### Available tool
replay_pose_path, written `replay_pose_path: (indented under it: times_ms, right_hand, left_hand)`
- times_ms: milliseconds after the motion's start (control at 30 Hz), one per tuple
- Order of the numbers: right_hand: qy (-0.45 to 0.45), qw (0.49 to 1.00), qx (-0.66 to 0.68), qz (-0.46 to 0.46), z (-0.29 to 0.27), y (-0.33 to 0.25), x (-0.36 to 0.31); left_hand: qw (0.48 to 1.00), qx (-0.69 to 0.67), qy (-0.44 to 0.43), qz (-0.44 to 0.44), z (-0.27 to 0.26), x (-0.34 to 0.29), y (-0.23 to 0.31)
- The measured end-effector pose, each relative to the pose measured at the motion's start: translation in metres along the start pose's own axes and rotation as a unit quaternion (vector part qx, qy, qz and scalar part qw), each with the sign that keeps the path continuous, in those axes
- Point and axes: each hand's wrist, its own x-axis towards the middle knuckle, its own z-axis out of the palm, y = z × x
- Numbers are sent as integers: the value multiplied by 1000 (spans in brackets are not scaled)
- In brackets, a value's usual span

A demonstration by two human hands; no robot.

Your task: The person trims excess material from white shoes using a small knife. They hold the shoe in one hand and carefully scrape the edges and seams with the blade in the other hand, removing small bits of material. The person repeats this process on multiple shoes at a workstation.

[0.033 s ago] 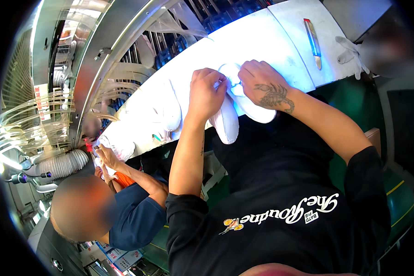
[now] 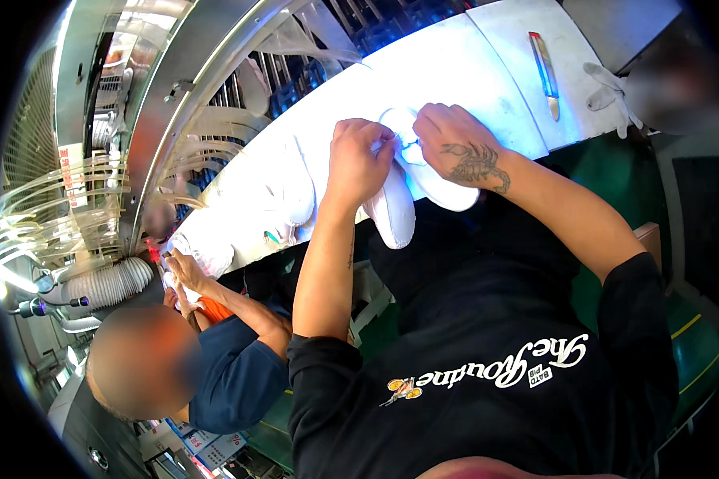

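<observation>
Two white shoes (image 2: 393,209) lie side by side at the front edge of the bright white work surface (image 2: 447,64), their toes toward me. My left hand (image 2: 361,160) is closed in a pinch above the left shoe. Close beside it, my right hand (image 2: 451,144) is also closed, its fingertips at the upper part of the right shoe (image 2: 451,191). Strong light washes out the area between both hands. What the fingers pinch there is too small and bright to make out.
Another white shoe (image 2: 298,191) lies left of my left arm. A red-ended cutter knife (image 2: 546,76) and a white glove (image 2: 609,94) rest at the right. To my left, a co-worker's hands (image 2: 185,275) work at the surface, near a ribbed hose (image 2: 108,285).
</observation>
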Motion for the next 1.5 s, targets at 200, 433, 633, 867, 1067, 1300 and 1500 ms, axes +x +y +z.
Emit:
replay_pose_path:
  times_ms: [200, 433, 633, 867, 1067, 1300, 1500]
  right_hand:
    - [-56, 997, 21, 42, 12, 9, 25]
    - [-29, 964, 232, 123, 11, 18, 9]
    - [-12, 961, 262, 92, 13, 20, 5]
    - [-78, 948, 273, 145, 3, 15, 11]
    - [-67, 961, 243, 118, 7, 18, 10]
    - [-117, 955, 241, 123, 1, 20, 18]
    - [-115, 956, 234, 133, 4, 17, 18]
  left_hand:
    - [999, -20, -20, -14, -1, 3, 0]
    - [999, -33, -20, -39, -1, 1, 0]
    - [997, -47, -43, -35, -4, 4, -3]
    - [991, -89, -40, -92, 2, 7, -7]
    - [996, -48, -42, -69, 2, 7, -4]
    - [996, -36, -44, -66, 2, 8, -4]
    - [997, -15, -47, -51, -1, 7, 0]
